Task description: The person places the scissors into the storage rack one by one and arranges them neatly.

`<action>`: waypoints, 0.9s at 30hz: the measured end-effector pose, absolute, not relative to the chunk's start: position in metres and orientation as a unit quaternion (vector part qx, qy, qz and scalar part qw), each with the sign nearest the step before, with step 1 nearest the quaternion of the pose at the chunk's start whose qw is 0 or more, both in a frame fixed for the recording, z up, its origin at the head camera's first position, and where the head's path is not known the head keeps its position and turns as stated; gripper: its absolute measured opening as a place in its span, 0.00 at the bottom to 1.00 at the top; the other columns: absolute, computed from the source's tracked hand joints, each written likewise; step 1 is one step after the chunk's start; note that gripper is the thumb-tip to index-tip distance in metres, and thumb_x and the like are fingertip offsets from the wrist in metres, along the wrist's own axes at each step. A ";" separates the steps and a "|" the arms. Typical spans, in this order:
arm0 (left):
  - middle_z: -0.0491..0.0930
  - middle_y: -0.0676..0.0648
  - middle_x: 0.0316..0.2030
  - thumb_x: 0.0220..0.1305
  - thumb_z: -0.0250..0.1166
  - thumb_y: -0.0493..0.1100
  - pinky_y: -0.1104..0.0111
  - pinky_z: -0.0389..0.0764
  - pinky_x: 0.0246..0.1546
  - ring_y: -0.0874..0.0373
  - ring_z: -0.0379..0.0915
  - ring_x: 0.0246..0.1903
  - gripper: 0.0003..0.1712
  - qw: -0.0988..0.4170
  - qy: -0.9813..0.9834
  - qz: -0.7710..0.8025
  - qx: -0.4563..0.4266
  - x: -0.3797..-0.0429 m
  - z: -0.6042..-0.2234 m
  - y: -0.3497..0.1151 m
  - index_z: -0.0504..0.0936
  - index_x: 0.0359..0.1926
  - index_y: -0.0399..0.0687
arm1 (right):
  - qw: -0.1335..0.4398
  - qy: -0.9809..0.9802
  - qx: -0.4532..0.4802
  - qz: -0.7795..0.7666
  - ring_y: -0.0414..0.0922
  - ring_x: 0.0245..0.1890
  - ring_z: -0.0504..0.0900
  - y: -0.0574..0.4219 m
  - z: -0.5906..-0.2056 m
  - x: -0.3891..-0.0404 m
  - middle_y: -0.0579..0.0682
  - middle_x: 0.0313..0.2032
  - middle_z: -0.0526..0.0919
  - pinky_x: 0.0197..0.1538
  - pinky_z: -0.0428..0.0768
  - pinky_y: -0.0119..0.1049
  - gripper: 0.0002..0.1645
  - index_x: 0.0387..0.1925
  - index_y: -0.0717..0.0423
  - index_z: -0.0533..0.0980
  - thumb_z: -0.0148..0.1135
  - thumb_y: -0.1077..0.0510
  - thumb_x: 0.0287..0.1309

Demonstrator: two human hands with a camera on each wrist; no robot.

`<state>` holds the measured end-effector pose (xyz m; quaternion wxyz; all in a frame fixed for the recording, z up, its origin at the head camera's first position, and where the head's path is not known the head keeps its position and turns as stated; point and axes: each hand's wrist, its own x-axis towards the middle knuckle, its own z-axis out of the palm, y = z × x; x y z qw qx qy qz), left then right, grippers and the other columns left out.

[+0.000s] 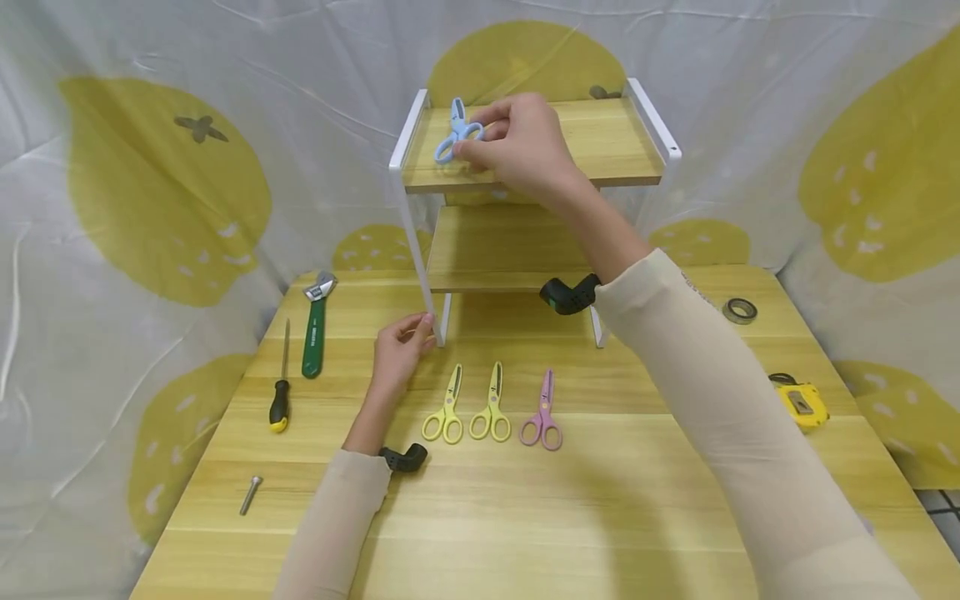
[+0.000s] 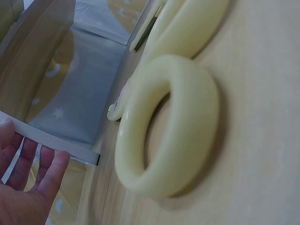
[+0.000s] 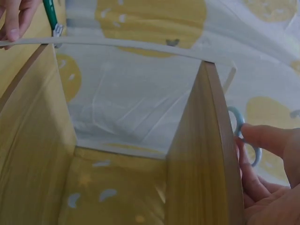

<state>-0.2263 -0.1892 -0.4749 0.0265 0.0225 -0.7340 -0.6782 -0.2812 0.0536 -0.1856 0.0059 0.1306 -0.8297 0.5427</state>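
Observation:
My right hand [image 1: 525,146] pinches light blue scissors [image 1: 459,129] by the handle loops, over the left part of the top board of a two-tier shelf [image 1: 480,250] with white metal legs. The right wrist view shows the thumb on the blue scissors [image 3: 238,117], right by the board's edge. Down at the shelf's front left leg, my left hand [image 1: 400,350] holds the leg [image 2: 56,140] near its foot between thumb and fingers. In front of the shelf lie two yellow scissors [image 1: 448,410] [image 1: 492,407] and pink scissors [image 1: 543,417], blades pointing at the shelf.
Left on the table lie a green-handled adjustable wrench [image 1: 315,329], a screwdriver [image 1: 281,392] and a bolt [image 1: 251,495]. To the right are a roll of black tape [image 1: 739,311] and a yellow tape measure [image 1: 802,404]. A lemon-print cloth [image 1: 300,100] hangs behind.

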 end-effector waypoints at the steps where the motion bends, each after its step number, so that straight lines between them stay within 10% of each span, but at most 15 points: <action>1: 0.78 0.36 0.60 0.70 0.67 0.57 0.70 0.85 0.52 0.39 0.79 0.60 0.32 0.025 -0.735 -0.677 0.022 -0.226 -0.475 -0.189 0.80 0.61 0.35 | 0.002 -0.832 0.127 0.541 0.43 0.38 0.89 0.051 -0.184 -0.284 0.50 0.42 0.91 0.34 0.77 0.30 0.30 0.61 0.56 0.78 0.75 0.52 0.59; 13: 0.79 0.37 0.59 0.69 0.67 0.58 0.68 0.86 0.52 0.39 0.80 0.59 0.31 0.028 -0.736 -0.676 0.023 -0.223 -0.477 -0.187 0.82 0.58 0.35 | -0.030 -0.856 0.115 0.504 0.40 0.31 0.80 0.037 -0.180 -0.297 0.47 0.42 0.87 0.30 0.77 0.29 0.24 0.56 0.56 0.82 0.73 0.52 0.61; 27: 0.79 0.34 0.59 0.70 0.67 0.56 0.67 0.85 0.53 0.37 0.79 0.60 0.31 0.023 -0.732 -0.681 0.017 -0.226 -0.476 -0.184 0.81 0.58 0.33 | 0.002 -0.923 0.150 0.353 0.38 0.52 0.74 0.038 -0.182 -0.298 0.47 0.56 0.81 0.53 0.75 0.28 0.34 0.63 0.56 0.79 0.71 0.41 0.61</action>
